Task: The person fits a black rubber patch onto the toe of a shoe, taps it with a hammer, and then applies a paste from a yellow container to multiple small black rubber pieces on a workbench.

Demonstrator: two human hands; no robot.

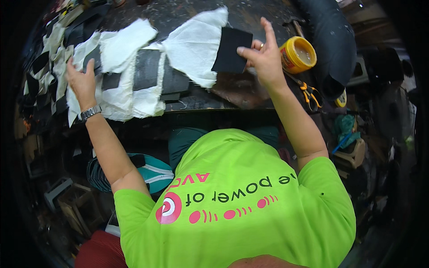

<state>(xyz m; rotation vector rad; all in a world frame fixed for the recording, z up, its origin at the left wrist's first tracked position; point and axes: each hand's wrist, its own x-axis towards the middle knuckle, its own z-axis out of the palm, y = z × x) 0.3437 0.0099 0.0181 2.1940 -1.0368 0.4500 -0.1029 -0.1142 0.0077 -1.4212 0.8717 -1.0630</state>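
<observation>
My right hand (266, 60) pinches the edge of a black rectangular piece of material (232, 50) between thumb and fingers, with the index finger raised. The piece overlaps the right edge of a white cloth piece (196, 47) with frayed edges. At the left, my left hand (82, 85) has thumb and fingers apart and rests by white cloth strips (114, 100). Another white cloth piece (127, 44) lies just right of it. Dark flat pieces (147, 69) show between the strips.
A yellow tub (298, 54) of pale paste stands right of my right hand. Near it lie orange-handled scissors (309, 94), a hammer (296, 29) and a large black padded roll (328, 42). Black and white scraps (47, 76) heap at the table's left end.
</observation>
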